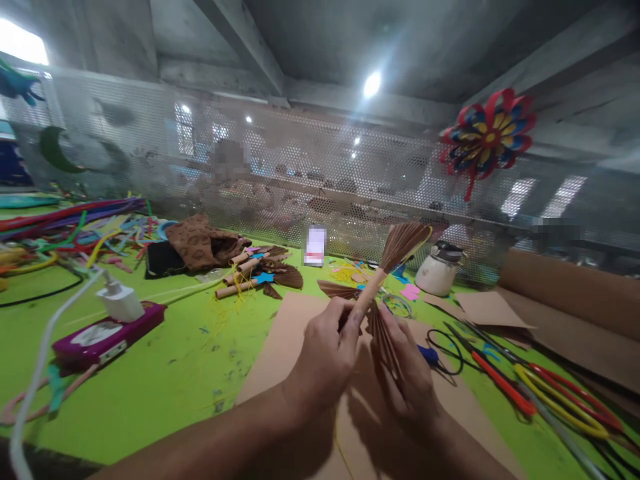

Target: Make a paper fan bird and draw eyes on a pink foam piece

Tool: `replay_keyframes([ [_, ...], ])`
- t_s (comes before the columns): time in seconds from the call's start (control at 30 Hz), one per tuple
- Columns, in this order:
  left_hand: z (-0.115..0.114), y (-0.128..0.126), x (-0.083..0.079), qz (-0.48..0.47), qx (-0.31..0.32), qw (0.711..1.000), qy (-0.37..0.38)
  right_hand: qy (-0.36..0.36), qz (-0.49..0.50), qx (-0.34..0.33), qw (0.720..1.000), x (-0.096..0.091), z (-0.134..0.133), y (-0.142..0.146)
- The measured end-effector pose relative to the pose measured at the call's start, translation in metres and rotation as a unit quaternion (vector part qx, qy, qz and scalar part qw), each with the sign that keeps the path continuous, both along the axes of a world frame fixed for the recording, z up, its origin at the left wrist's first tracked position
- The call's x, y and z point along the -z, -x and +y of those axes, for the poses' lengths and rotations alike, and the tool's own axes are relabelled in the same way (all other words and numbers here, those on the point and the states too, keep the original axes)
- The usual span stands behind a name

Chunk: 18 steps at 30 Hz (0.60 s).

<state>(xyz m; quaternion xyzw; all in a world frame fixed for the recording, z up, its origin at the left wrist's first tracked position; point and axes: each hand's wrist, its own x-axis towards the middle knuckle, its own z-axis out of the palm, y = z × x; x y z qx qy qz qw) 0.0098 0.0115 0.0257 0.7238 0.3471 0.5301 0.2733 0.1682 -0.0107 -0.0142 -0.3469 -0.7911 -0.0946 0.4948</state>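
Head view: one mesh screen [280, 173] stands behind one green table [190, 393]. Cardboard [580, 313] lies along the right edge, one panel standing up like a wall, with a smaller flat piece [493, 310] beside it. One brown sheet [273, 347] lies flat under the hands. One many-petalled flower [490, 137] is up at the right, before the screen. Coloured strips [75, 217] are heaped at the left, too tangled to count.

Above the sheet, the left hand [327, 340] is curled round one brown tube [369, 293], tilted up to the right. The right hand [410, 367] has its fingers on a pleated wing [383, 333] just below the tube. One pleated fan [407, 243] spreads from the tube's upper end; another pleated piece [337, 289] pokes out beyond the left hand, its join hidden.

One brown cloth [203, 243] lies bunched near at least three more tubes [235, 288] in a pile, with pleated paper and at least one blue star [265, 279]. One purple power strip [107, 340] carries one white charger [120, 303]. One white pot [435, 272] has a dark top, its contents hidden. Two handle loops, one red [595, 393] and one yellow [555, 400], lie at the right. One phone [315, 245] stands by the screen. One tape ring [397, 305] lies near the right hand, with one pink piece [410, 291] beyond it.
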Motion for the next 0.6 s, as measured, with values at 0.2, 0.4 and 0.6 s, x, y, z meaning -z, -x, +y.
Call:
replay_keyframes([
  [0.2, 0.008, 0.002, 0.001, -0.005, -0.033, 0.999, -0.009, 0.007, 0.127, 0.039, 0.991, -0.004, 0.004, -0.006],
  [0.4, 0.015, 0.0, 0.003, -0.057, -0.02, 0.996, 0.059, 0.202, 0.342, -0.004, 0.918, -0.01, 0.007, -0.013],
  [0.6, 0.024, 0.0, 0.003, -0.143, 0.011, 0.983, 0.111, 0.149, 0.372, 0.019, 0.916, -0.021, 0.011, -0.026],
])
